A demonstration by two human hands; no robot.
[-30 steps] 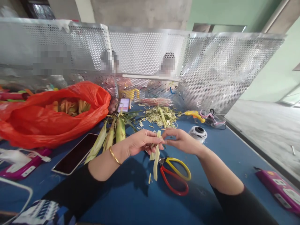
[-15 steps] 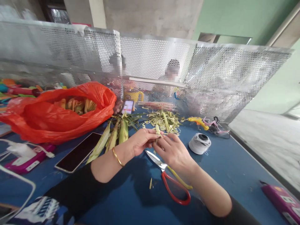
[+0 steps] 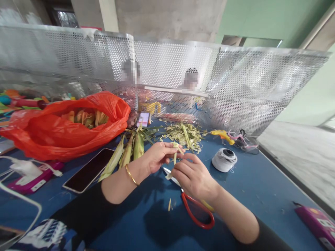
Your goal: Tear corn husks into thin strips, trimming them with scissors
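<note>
My left hand [image 3: 163,155] is closed, its thumb and fingers pinching a small folded piece of pale corn husk [image 3: 176,145]. A narrow husk strip hangs from that piece toward my right hand [image 3: 192,176]. The right fingers are curled together on the strip, and a pale end of husk [image 3: 169,176] pokes out beneath them. Scissors with red and yellow handles [image 3: 197,214] lie under my right hand, blades partly covered. Behind my hands spreads a heap of green husk shreds [image 3: 183,134]. Several whole corn husks [image 3: 138,146] lie left of them.
An orange plastic bag [image 3: 60,139] of husks stands left, near a phone [image 3: 87,170] and a purple power strip [image 3: 35,179]. At right are a white thread spool [image 3: 224,160] and a yellow glue gun [image 3: 222,136]. People sit behind a perforated metal screen [image 3: 162,62].
My right hand has moved down, away from my left fingers, drawing the husk strip downward. It now covers more of the scissors. My left hand stays nearly in place.
</note>
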